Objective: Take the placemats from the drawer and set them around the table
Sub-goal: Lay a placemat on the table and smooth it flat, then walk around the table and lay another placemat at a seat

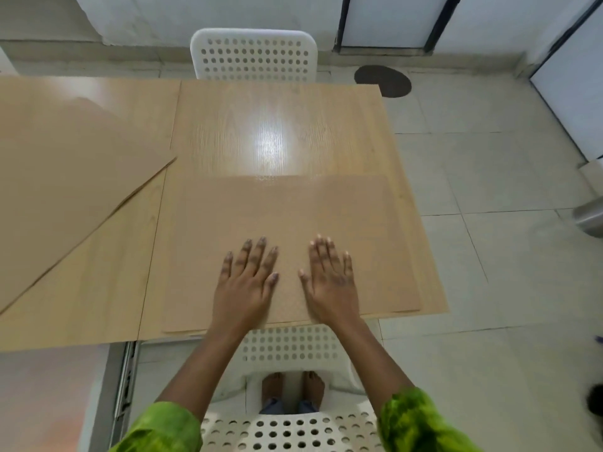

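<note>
1. The wooden counter point(267, 125) fills the upper and left part of the view, made of panels with seams between them; a bright glare patch lies on it well beyond the fingertips.
2. A tan placemat point(342, 216) lies flat on the counter right under both hands, its near edge along the counter's near edge and its far edge well ahead of the fingertips. It may be more than one sheet stacked; I cannot tell.
3. Further tan placemats point(65, 190) lie at an angle on the counter, well to the left of the left fingers, one corner pointing toward the middle; an edge line suggests two sheets overlapping.
4. A white perforated chair point(254, 57) stands at the far side of the counter, straight ahead of the fingers.
5. Another white perforated chair point(290, 425) is tucked at the near side, below the wrists, with the person's bare feet visible behind its back.
6. The left hand point(244, 285) rests palm down on the near placemat, fingers point(259, 252) spread and flat, gripping nothing.
7. The right hand point(331, 282) lies just beside it, apart, palm down, fingers point(321, 256) loosely spread and flat on the same mat.
8. Green sleeves point(414, 422) cover both forearms near the lower edge.
</note>
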Available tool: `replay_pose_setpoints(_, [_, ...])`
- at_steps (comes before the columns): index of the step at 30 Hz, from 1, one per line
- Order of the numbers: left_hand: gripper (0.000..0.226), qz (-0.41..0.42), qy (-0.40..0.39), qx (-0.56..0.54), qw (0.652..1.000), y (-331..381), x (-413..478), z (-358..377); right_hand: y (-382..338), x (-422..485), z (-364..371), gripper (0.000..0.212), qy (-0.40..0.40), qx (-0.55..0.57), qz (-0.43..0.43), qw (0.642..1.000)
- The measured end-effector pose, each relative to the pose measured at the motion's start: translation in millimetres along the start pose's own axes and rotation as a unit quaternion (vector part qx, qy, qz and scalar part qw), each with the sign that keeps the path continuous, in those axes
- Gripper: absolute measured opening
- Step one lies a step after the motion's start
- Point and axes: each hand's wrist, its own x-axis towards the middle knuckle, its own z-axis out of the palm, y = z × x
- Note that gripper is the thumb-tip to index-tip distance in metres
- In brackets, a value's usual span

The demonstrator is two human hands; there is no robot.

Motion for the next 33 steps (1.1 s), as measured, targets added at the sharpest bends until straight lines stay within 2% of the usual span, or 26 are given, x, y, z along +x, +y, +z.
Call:
replay_pose_setpoints(6, [0.058,-0.095,0.017,-0.012,0.995,-69,-16,-10,79,-6,-17,0.068,0.037,-0.026,0.136,0.99])
replay_pose_setpoints(9, [0.057,-0.094,0.023,-0.018,0.995,-74,-16,-11,88,-7,-22,0.076,0.044,-0.028,0.14,0.989])
replay_pose_setpoints(14, [0.059,-0.095,-0.002,-0.015,0.995,-76,-17,-13,85,-9,-26,0.06,0.026,-0.014,0.139,0.99])
replay_pose_setpoints(17, [0.056,-0.112,-0.039,-0.024,0.993,-72,-17,-24,75,-15,-34,0.058,0.039,0.071,0.143,0.986])
replay_pose_setpoints(20, [0.052,-0.107,-0.005,-0.149,0.983,-55,-31,-41,52,-31,-38,0.054,0.108,0.188,0.121,0.969])
replay_pose_setpoints(22, [0.044,-0.121,0.052,-0.248,0.96,-42,-54,-51,32,-48,-39,0.046,0.139,0.252,0.091,0.954])
replay_pose_setpoints(26, [0.034,-0.162,0.127,-0.384,0.9,-30,-107,-67,-9,-84,-37,0.031,0.124,0.362,0.077,0.921])
replay_pose_setpoints(30, [0.029,-0.208,0.161,-0.483,0.835,-50,-167,-69,-56,-116,-28,0.021,0.047,0.446,0.038,0.893])
replay_pose_setpoints(33, [0.022,-0.249,0.207,-0.511,0.796,-76,-216,-70,-103,-140,-14,0.027,-0.021,0.495,0.022,0.868])
